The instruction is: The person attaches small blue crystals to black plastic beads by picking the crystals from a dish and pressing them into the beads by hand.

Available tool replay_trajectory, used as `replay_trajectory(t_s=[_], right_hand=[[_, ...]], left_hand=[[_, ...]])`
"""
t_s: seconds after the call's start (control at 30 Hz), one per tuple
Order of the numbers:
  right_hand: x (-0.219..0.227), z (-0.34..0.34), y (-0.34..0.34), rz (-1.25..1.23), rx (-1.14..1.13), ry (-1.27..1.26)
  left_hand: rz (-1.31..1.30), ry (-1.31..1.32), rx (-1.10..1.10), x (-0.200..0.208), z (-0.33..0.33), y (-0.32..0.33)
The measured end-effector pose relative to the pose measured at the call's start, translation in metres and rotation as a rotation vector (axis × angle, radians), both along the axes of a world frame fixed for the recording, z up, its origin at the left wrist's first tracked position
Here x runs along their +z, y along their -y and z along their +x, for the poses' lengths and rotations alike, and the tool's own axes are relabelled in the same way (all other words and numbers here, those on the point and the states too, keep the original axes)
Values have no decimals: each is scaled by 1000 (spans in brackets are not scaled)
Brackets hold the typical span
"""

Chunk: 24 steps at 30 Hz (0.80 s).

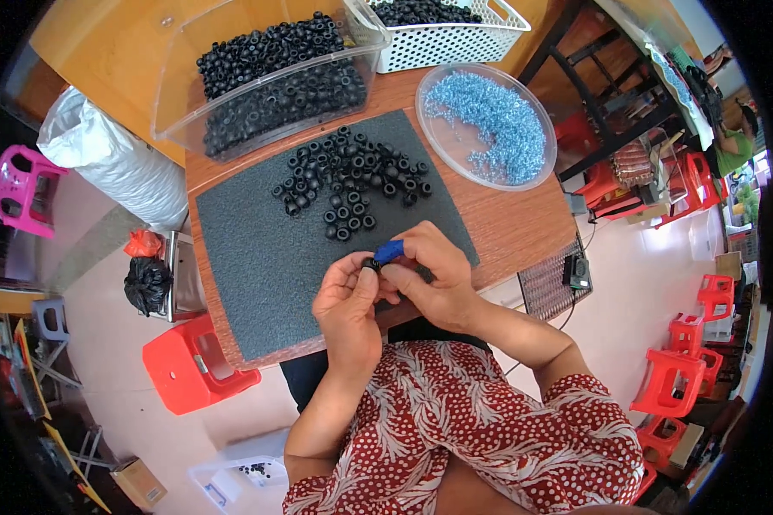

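Note:
Over the near edge of the dark mat (258, 283), my two hands meet fingertip to fingertip. My left hand (349, 300) pinches a small black ring-shaped part (371, 264) between thumb and fingers. Against that same part, my right hand (438, 279) is closed, its thumb and index finger pressed together. Something blue (389, 251) shows at the right index fingertip; I cannot tell whether it is a finger wrap or a held piece. Just beyond lies a loose pile of black hollow parts (352, 176). A round clear tray (423, 112) of tiny bluish see-through pieces (494, 124) stands to the right.
Behind the mat stand a clear plastic bin (167, 112) and a white perforated basket (455, 47), both holding black parts. A red stool (180, 369) and a white sack (116, 159) are left of the wooden table (515, 232). Several red stools (670, 382) line the right.

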State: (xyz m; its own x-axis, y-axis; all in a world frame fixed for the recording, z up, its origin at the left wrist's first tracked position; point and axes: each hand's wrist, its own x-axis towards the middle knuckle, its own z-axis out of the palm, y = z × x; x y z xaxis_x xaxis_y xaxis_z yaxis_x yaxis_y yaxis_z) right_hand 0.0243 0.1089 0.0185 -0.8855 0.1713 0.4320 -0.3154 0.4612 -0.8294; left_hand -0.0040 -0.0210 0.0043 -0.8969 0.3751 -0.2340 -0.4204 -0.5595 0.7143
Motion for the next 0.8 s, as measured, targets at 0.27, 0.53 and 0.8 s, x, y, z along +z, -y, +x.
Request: replay_trajectory(t_s=[0.27,0.53,0.8], right_hand=[[-6,5,-3,182,-44,-228],[7,13,-14,212,27,-214],[14,25,-19,220,8,-198]], left_hand=[[-13,20,31,10,6,-8],[-105,-135,37,10,12,-12],[100,49,-122,17,15,-13]])
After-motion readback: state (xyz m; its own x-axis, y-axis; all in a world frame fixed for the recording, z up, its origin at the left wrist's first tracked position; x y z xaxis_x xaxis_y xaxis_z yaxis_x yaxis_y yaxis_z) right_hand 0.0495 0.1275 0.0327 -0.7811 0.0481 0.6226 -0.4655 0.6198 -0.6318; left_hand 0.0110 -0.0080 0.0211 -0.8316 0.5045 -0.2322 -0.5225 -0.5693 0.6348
